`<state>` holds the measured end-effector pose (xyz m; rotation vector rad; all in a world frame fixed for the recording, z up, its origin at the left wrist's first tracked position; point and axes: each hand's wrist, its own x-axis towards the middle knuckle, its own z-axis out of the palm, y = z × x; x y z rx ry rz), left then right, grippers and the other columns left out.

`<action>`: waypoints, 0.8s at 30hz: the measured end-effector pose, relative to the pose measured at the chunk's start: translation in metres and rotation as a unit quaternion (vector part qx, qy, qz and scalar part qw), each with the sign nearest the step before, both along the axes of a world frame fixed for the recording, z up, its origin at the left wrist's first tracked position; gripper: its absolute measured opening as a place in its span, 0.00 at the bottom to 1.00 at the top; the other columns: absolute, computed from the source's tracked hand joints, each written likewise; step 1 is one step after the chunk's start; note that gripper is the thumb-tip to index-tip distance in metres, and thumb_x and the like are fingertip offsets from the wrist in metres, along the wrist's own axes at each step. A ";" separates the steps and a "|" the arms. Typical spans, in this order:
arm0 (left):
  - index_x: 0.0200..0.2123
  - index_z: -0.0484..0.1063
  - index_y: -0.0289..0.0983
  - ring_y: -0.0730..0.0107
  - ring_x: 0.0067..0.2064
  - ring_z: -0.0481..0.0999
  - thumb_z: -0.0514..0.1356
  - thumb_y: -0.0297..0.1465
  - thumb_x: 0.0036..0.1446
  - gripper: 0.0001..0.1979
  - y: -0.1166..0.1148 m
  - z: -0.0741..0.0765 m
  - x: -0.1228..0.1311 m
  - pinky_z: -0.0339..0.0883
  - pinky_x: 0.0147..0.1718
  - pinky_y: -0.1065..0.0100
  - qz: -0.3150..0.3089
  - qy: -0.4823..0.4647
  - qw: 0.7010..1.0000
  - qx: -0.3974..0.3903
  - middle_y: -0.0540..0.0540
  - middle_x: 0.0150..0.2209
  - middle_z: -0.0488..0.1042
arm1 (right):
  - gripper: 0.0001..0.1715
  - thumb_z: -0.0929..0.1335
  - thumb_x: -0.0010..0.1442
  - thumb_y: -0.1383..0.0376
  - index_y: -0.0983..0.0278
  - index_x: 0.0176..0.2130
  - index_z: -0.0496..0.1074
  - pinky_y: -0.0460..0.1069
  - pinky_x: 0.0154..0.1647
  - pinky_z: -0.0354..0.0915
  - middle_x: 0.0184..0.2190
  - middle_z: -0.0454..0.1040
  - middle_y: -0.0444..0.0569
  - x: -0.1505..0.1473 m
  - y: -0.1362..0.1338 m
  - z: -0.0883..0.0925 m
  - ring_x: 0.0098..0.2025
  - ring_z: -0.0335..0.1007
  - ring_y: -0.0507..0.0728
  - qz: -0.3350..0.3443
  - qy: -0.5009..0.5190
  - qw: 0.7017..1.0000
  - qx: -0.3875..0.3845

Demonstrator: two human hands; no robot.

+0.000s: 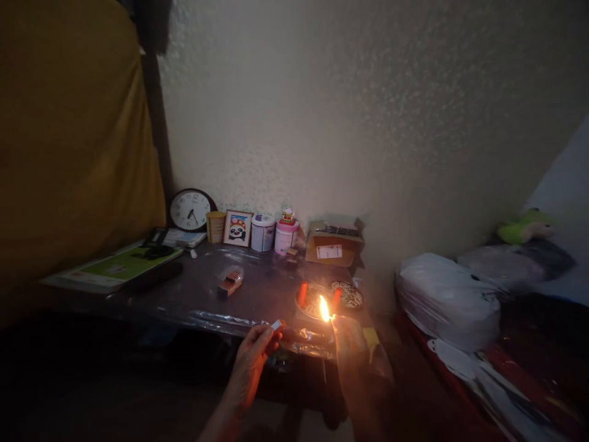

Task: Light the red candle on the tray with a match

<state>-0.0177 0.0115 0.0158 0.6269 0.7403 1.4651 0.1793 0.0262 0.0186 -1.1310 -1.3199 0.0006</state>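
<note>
Orange flame burns at the tip of the match (326,310) that your right hand (350,347) holds at the near right edge of the table (202,301). Your grip there is pressed together on the match's near end, fingertips pinching it just below the fire. The stick is mostly lost in the glare, but its long axis runs from your fingers up and slightly left, with the burning head pointing away from you toward the dish (309,312). The flame sits just over the near rim of that dish, between two red candles (302,293) standing upright in it, one to its left and one to its right. Whether it touches either wick cannot be told.

Your left hand (255,353) is just left of the flame, near the table's edge. Its grip is closed on a matchbox (277,324), thumb and fingers pinching it so that one short end sticks out to the right, toward the match.

Just right of the dish lies a patterned plate (350,294). Along the far wall stand a clock (191,210), a yellow tin (215,226), a framed panda picture (237,228), a white tin (262,233), a pink jar (286,237) and a cardboard box (334,247). Books (115,267) lie at the table's left end. To the right, a white bag (446,294) rests on the bed (529,368), with a green plush toy (524,226) farther back.
</note>
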 end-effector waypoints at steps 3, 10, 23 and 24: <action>0.31 0.75 0.35 0.64 0.39 0.75 0.68 0.38 0.41 0.14 0.000 0.001 -0.001 0.64 0.39 0.65 0.007 -0.006 1.000 0.001 0.44 0.36 0.80 | 0.10 0.65 0.58 0.57 0.60 0.31 0.72 0.51 0.35 0.66 0.30 0.74 0.46 -0.004 0.000 0.001 0.33 0.69 0.56 -0.015 0.025 1.000 -0.006; 0.28 0.75 0.35 0.66 0.35 0.75 0.69 0.37 0.39 0.14 0.006 0.000 -0.004 0.63 0.35 0.67 0.016 -0.007 1.000 0.003 0.44 0.32 0.79 | 0.13 0.67 0.56 0.56 0.63 0.28 0.73 0.50 0.34 0.68 0.28 0.74 0.48 -0.007 0.009 -0.003 0.32 0.70 0.56 0.002 0.059 0.998 0.016; 0.28 0.74 0.36 0.67 0.34 0.74 0.68 0.39 0.41 0.14 0.008 -0.004 -0.006 0.62 0.36 0.69 0.013 -0.009 1.000 0.018 0.48 0.28 0.77 | 0.16 0.69 0.51 0.55 0.65 0.32 0.73 0.51 0.35 0.70 0.28 0.78 0.50 -0.017 0.021 0.007 0.32 0.75 0.58 0.081 0.171 0.981 -0.049; 0.28 0.74 0.36 0.67 0.34 0.74 0.68 0.39 0.40 0.14 0.009 -0.005 -0.006 0.62 0.35 0.70 0.014 -0.007 1.000 0.017 0.48 0.27 0.76 | 0.16 0.69 0.51 0.55 0.65 0.32 0.73 0.51 0.34 0.70 0.28 0.78 0.50 -0.018 0.023 0.009 0.31 0.75 0.58 0.088 0.177 0.979 -0.051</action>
